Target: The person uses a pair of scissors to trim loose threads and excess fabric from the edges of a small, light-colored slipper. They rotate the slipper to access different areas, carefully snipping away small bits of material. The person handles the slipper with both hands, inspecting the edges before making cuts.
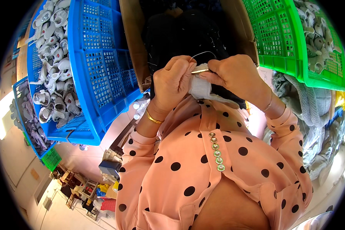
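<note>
My left hand [173,81] is closed on a light grey piece of fabric [200,86], which looks like a small soft shoe like those in the crates. Its fingers are pinched together near the upper edge of the fabric. Against that edge, my right hand [237,76] grips a thin, shiny metal tool [200,71] between thumb and fingers. The tool's far end reaches close to my left fingertips, and its exact kind is hidden by the hand. A white thread [204,52] loops up above the fabric between both hands.
A blue plastic crate [99,69] full of small white shoes [53,57] stands at left. At right is a green crate [276,38] with more shoes. An open cardboard box [136,42] lies ahead, around my dark-clothed legs. Grey knitted fabric [308,99] is piled below the green crate.
</note>
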### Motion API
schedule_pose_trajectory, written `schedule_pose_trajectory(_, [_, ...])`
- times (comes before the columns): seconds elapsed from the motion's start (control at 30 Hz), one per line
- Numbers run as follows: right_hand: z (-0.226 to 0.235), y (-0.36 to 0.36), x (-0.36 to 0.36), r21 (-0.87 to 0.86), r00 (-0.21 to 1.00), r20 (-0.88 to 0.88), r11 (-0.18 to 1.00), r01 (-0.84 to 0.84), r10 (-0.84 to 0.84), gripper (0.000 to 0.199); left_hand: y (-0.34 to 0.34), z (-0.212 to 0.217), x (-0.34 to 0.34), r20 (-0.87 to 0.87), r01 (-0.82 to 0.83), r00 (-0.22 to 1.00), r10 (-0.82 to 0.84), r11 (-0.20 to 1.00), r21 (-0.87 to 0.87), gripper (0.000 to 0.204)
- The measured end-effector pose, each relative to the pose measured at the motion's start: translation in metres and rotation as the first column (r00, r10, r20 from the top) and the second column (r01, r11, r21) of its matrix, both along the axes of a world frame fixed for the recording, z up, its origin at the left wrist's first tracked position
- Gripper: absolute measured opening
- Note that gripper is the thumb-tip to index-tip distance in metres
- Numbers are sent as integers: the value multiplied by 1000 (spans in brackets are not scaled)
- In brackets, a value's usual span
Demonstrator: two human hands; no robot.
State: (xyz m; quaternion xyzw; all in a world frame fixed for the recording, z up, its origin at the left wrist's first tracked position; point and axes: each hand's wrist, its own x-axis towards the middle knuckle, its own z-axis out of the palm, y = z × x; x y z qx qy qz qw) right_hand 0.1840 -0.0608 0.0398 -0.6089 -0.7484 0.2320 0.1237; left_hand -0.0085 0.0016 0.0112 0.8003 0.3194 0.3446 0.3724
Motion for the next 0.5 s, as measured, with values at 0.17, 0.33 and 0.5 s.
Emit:
schedule_pose_trajectory(0.17, [-18, -4, -1, -38, 994, -75, 996, 80, -83, 50, -7, -15, 0, 374, 63, 893, 252, 750, -658, 16])
schedule_pose_trajectory(0.33, [-34, -14, -1, -170, 845, -430, 948, 269, -317, 46, -29, -32, -19, 319, 246, 948, -8, 652, -717, 72])
schedule_pose_trajectory(0.5, [-19, -4, 11, 33, 869, -440, 963, 269, -227, 44, -13, -27, -20, 276, 323, 945, -173, 393, -861, 71])
